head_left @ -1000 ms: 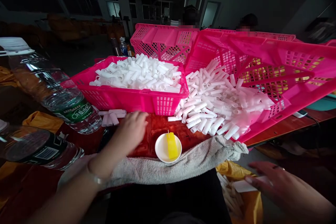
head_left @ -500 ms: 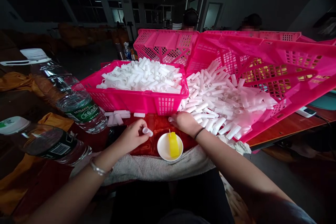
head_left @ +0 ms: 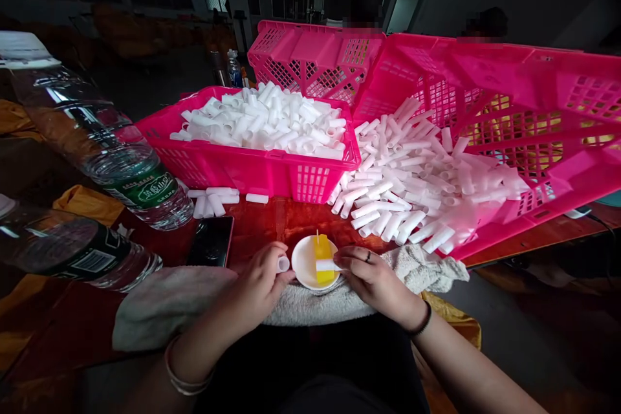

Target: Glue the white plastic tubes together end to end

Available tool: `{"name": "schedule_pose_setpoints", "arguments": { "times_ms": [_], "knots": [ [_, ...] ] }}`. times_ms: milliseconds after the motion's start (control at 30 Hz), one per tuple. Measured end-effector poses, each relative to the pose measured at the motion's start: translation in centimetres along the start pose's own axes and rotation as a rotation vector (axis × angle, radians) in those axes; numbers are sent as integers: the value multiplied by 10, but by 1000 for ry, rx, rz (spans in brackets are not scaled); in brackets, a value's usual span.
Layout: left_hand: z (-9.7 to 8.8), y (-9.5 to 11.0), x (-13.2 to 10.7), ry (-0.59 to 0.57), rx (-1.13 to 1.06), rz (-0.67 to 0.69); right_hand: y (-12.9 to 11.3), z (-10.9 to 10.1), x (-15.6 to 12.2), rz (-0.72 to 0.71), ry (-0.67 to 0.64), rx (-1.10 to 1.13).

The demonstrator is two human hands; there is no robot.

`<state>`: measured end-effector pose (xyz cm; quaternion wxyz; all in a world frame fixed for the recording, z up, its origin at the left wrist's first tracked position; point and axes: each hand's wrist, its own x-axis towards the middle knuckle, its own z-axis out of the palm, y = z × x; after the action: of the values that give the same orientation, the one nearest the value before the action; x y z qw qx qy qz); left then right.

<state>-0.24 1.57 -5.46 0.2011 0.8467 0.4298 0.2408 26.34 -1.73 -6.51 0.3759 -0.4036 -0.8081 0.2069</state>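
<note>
My left hand [head_left: 257, 288] is closed on a short white plastic tube [head_left: 283, 264], held just left of a small white dish [head_left: 303, 263]. In the dish lies a yellow sponge block [head_left: 323, 250]. My right hand [head_left: 371, 275] pinches a second white tube [head_left: 326, 265] and holds its end against the yellow sponge. Both hands rest over a grey towel [head_left: 169, 301] at the table's near edge. A tilted pink crate [head_left: 490, 87] on the right spills a heap of white tubes [head_left: 412, 194] onto the table. A level pink basket [head_left: 228, 171] behind the dish is filled with white tubes [head_left: 264, 119].
Two water bottles [head_left: 123, 165] lie at the left, the nearer one [head_left: 72, 259] dark-labelled. A dark phone [head_left: 211, 240] lies flat by the towel. Several loose tubes [head_left: 213, 199] sit before the basket. Another pink crate [head_left: 310, 65] stands behind; two people sit beyond.
My right hand left the tube heap with a tube and came back to the dish. My left hand moved its tube nearer the dish. The camera tilted down a little.
</note>
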Motion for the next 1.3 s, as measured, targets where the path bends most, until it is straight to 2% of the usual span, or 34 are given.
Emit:
{"name": "schedule_pose_setpoints", "arguments": {
  "times_ms": [67, 233, 300, 433, 500, 600, 633, 800, 867, 933, 1000, 1100, 1167, 1300],
  "knots": [
    [11, 1, 3, 17, -63, 38, 1, 1, -1, -5, -13, 12],
    [27, 5, 12, 0, -62, 37, -8, -4, -4, 310, 21, 161],
    [27, 9, 15, -14, -63, 27, -10, -4, -5, 286, 36, 118],
    [25, 13, 18, -14, -103, -1, -9, -2, -7, 110, 13, 40],
    [25, 12, 18, -13, -138, -27, -9, -2, -7, 155, 0, 99],
    [26, 10, 18, -12, -176, -49, -10, -4, -6, 328, -29, 216],
    [26, 9, 18, -11, -186, -56, -10, -4, -6, 346, -37, 207],
    [26, 6, 19, -21, -251, -79, -9, -6, -6, 105, -4, 9],
    [27, 4, 19, -39, -263, -85, -9, -6, -7, 128, 7, 68],
    [28, 2, 19, -52, -260, -97, -10, -5, -7, 215, 14, 163],
    [29, 1, 19, -57, -249, -107, -11, -4, -8, 261, 29, 168],
    [28, 1, 19, -61, -235, -110, -11, -1, -9, 161, 41, 38],
    [28, 1, 19, -57, -235, -107, -10, 0, -9, 115, 48, 26],
    [28, 1, 21, -61, -242, -106, -9, 0, -9, 270, 28, 166]
  ]
}}
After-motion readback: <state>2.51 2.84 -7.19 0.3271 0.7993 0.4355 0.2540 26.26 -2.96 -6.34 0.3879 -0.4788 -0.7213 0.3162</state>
